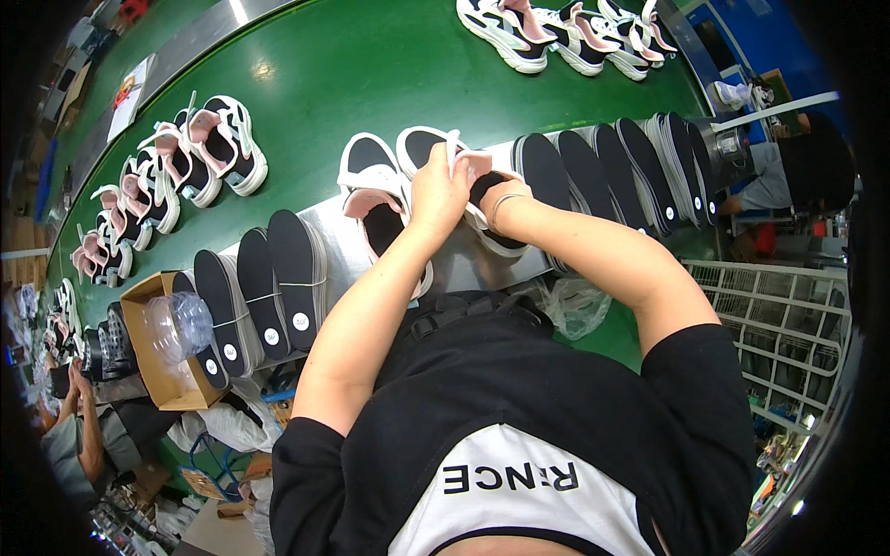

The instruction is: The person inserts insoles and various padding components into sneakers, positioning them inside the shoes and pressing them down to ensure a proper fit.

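Observation:
A black, white and pink sneaker (420,146) lies in front of me, toe pointing away. My left hand (439,196) is closed on its tongue area at the opening, with white and pink material showing by the fingers. My right hand (505,198), a bracelet at its wrist, reaches into the shoe from the heel side; the fingers are hidden inside. Just left of this shoe is a matching sneaker (371,162), untouched, its pink-lined opening facing me. Both rest on a metal strip (345,243) along the near table edge.
Bundled black insoles (298,264) stand to the left, more insole stacks (593,176) to the right. Sneakers line the green table (315,83) at left and far right. A cardboard box (148,306) holds a clear plastic container (176,326). A co-worker's hands (79,375) show at far left.

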`<state>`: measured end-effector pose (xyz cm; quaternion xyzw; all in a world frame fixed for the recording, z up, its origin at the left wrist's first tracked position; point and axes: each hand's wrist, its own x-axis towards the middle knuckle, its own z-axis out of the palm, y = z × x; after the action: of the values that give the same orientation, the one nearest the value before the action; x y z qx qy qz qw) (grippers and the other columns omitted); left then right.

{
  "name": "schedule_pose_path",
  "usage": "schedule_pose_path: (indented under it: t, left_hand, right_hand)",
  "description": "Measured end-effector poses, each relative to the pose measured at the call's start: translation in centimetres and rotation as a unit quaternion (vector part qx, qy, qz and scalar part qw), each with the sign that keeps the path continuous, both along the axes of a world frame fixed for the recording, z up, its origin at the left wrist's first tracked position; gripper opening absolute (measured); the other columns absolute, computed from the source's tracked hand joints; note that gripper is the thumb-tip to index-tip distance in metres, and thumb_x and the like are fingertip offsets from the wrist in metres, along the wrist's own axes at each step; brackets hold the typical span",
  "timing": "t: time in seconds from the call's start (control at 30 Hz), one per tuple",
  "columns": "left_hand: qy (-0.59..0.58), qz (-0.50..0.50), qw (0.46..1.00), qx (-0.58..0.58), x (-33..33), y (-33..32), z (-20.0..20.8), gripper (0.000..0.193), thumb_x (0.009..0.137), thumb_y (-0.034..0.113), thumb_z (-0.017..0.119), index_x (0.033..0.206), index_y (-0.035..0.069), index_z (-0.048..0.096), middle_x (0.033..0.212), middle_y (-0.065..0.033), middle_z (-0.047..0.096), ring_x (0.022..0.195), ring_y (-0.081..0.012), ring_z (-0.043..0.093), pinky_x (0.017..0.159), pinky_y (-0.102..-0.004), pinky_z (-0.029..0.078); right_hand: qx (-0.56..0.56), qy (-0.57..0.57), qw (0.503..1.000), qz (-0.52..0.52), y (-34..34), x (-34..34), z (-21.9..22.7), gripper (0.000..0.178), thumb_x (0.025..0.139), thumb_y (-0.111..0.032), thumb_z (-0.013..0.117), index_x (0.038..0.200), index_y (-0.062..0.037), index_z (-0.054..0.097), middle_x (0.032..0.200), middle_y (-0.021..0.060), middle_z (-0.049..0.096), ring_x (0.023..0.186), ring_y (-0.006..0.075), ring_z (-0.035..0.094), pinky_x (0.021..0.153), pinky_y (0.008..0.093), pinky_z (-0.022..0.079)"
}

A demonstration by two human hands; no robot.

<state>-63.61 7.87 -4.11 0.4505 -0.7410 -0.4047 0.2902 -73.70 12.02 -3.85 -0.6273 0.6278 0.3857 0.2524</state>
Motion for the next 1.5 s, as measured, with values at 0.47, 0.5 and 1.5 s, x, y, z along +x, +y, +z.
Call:
schedule_pose_path:
  t: [0.47, 0.5, 1.5]
  left_hand:
    - [-0.015, 0.007, 1.0, 0.017, -0.8, 0.1, 0.5, 0.021, 0.08, 0.018, 0.049, 0.089, 0.0, 0.046, 0.074, -0.0234, 0.057, 0.071, -0.0405, 0.055, 0.061, -0.0443, 0.043]
    - [-0.016, 0.008, 1.0, 0.017, -0.9, 0.0, 0.5, 0.021, 0.08, 0.018, 0.049, 0.09, 0.0, 0.046, 0.075, -0.0234, 0.057, 0.071, -0.0404, 0.055, 0.061, -0.0441, 0.043]
    - [0.019, 0.08, 0.989, 0.12, -0.8, 4.4, -2.3, 0.059, 0.064, 0.01, 0.056, 0.113, -0.005, 0.028, 0.113, -0.0243, 0.029, 0.108, -0.0374, 0.029, 0.094, -0.0376, 0.026]
  right_hand:
    - [0.048, -0.144, 0.988, 0.018, 3.6, -2.8, 2.2, 0.03, 0.067, -0.015, 0.053, 0.093, -0.0029, 0.06, 0.09, 0.0135, 0.061, 0.092, 0.0252, 0.057, 0.091, 0.0504, 0.023]
    - [0.057, -0.144, 0.987, 0.028, 3.5, -3.0, 2.2, 0.03, 0.067, -0.015, 0.053, 0.093, -0.0029, 0.06, 0.09, 0.0136, 0.061, 0.092, 0.0252, 0.057, 0.091, 0.0503, 0.023]
    - [-0.198, -0.3, 0.931, -0.069, 5.0, -3.2, 4.5, 0.017, 0.075, -0.015, 0.047, 0.084, -0.0034, 0.054, 0.077, 0.0165, 0.059, 0.081, 0.0296, 0.056, 0.083, 0.0471, 0.031]
